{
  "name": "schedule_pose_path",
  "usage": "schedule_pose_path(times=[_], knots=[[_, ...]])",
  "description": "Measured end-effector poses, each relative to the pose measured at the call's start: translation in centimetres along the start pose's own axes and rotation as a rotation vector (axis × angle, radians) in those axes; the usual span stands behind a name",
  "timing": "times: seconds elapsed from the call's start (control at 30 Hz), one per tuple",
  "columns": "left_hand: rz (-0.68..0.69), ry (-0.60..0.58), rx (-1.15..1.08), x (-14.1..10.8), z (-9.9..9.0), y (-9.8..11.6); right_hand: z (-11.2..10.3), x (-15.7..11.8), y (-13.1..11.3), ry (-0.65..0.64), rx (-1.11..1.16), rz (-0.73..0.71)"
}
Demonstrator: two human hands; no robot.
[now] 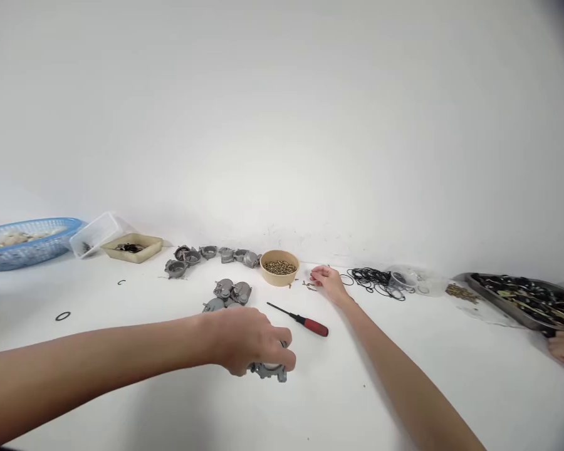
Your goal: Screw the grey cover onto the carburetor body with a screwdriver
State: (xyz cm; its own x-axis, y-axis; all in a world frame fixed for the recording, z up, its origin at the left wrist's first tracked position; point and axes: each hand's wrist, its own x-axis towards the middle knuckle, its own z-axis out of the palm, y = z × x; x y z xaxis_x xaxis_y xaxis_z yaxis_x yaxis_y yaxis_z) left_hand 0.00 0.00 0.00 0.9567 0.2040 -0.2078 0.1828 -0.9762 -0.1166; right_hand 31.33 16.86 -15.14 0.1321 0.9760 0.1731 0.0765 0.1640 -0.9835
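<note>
I'd call the step in hand a small-parts pick: the left hand (254,338) keeps the grey casting (269,372) in its grasp over the near part of the desk (376,416), while the right hand (329,284) is out at the loose brass pieces (309,286) just beside the bowl (276,280). From here, I think the next move calls for a fine fingertip pinch on 1 small piece at the right and a steady grasp at the left, so the casting does not twist.

Now the fingers. On the left they are curled down over the casting and closed on it, with the hand's back toward me; only the casting's lower edge shows beneath them, and I can't tell whether it touches the desk. On the right they are bent, with the tips close together near the brass pieces. I can't tell from this view whether anything is pinched there.

Between my 2 hands lies the screwdriver (313,325), red handle toward me, with nothing gripping it. Beyond the left hand sits a cluster of castings (241,292), partly hidden by it, and to the right of the right hand lies a tangle of black rings (370,279).
</note>
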Motion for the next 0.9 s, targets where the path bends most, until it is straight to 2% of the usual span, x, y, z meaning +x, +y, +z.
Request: schedule_pose_path(times=[0.1,0.2,0.37,0.53,0.73,0.9], knots=[[0.065,-0.003,-0.02,2.1,2.0,-0.3,-0.1,0.1,0.2,-0.005,0.011,0.008],[0.061,0.01,-0.059,2.7,3.3,-1.0,-0.2,0.3,0.4,-0.011,0.022,0.011],[0.058,0.04,-0.102,2.6,4.3,-1.9,-0.4,0.5,1.0,-0.021,0.035,0.006],[0.045,0.044,-0.205,2.5,4.6,-2.3,-0.4,0.6,1.0,-0.02,0.039,0.014],[0.013,0.118,-0.55,1.3,5.6,-3.0,-0.2,0.3,0.6,-0.011,0.026,0.017],[-0.056,0.315,-0.986,0.7,9.6,-2.7,-0.1,0.2,0.3,0.037,-0.013,-0.011]])
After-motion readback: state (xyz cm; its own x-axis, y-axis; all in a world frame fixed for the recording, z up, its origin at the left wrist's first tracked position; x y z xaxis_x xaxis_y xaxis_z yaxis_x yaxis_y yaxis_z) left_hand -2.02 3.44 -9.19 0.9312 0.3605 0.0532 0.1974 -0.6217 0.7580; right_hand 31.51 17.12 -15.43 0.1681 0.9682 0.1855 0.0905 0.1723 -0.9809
